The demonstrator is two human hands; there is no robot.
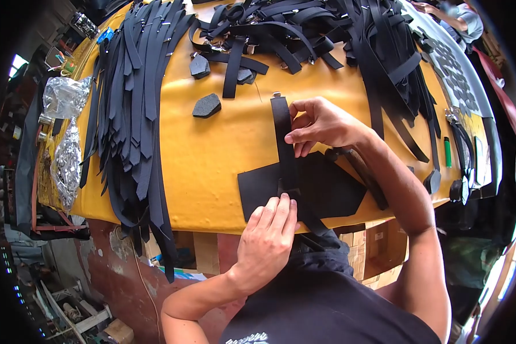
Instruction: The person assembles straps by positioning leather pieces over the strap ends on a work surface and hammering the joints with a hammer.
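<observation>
A black strap [282, 129] with a metal clip at its top end lies over a black flat piece [332, 186] near the table's front edge. My right hand [315, 126] is bent beside the strap, its thumb and fingertips close together at the strap's right edge; whether they grip it is unclear. My left hand [269, 229] lies with fingers extended and side by side, its fingertips on the black piece and the strap's lower part. The strap's lower end hangs toward my body. A dark curved tool [364, 178] lies partly under my right forearm.
Long black straps [135, 109] hang over the left of the yellow table [200, 166]. More straps [390, 51] heap at the back and right. Dark blocks [206, 106], a green marker [447, 152] and clear plastic bags [67, 160] lie around. Another person [461, 23] is at the back right.
</observation>
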